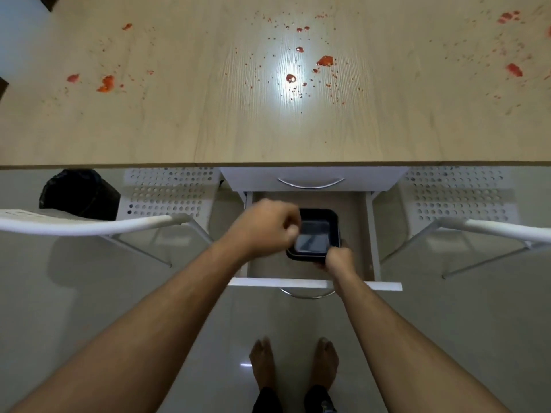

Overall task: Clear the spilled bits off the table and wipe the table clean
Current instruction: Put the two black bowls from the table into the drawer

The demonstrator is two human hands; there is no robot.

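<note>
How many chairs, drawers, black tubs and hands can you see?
White chairs: 2
Drawers: 2, upper one closed, lower one open
Black tub: 1
Hands: 2, left, right
Total: 7

Light wood table (208,135): red spilled bits (325,61) and small specks scattered across left, centre, right.

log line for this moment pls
left hand + right hand grip tray | drawer open | table stained red
</note>
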